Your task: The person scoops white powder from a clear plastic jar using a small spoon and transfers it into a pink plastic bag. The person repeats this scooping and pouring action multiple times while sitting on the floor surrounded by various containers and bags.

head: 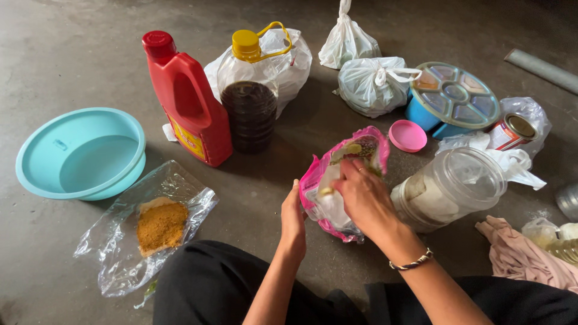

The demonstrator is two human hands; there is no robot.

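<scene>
Head view, pink packet clamped in left grip, right grip pinching its top

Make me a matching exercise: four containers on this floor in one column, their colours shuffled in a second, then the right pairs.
Things:
1. basin
2. jug
3. loose round lid
4. oil bottle's cap

Colours:
A. yellow
B. pink
C. light blue
D. red

Pairs: 1-C, 2-D, 3-B, 4-A
</scene>
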